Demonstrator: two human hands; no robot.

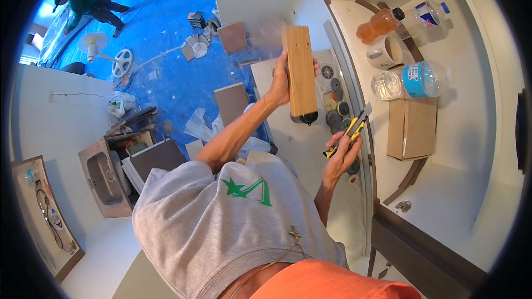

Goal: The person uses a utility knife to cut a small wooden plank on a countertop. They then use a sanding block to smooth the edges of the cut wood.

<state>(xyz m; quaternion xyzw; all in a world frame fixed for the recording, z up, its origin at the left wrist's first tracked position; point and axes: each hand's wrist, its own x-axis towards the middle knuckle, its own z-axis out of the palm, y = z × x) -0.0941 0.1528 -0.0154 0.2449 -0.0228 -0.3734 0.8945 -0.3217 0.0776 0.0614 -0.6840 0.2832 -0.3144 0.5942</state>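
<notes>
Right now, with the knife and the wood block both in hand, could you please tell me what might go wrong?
The knife in the right hand appears to have its blade out, so a slip could cut the left hand. The wood block is held up by that one hand, so it might drop onto the discs nearby.
</notes>
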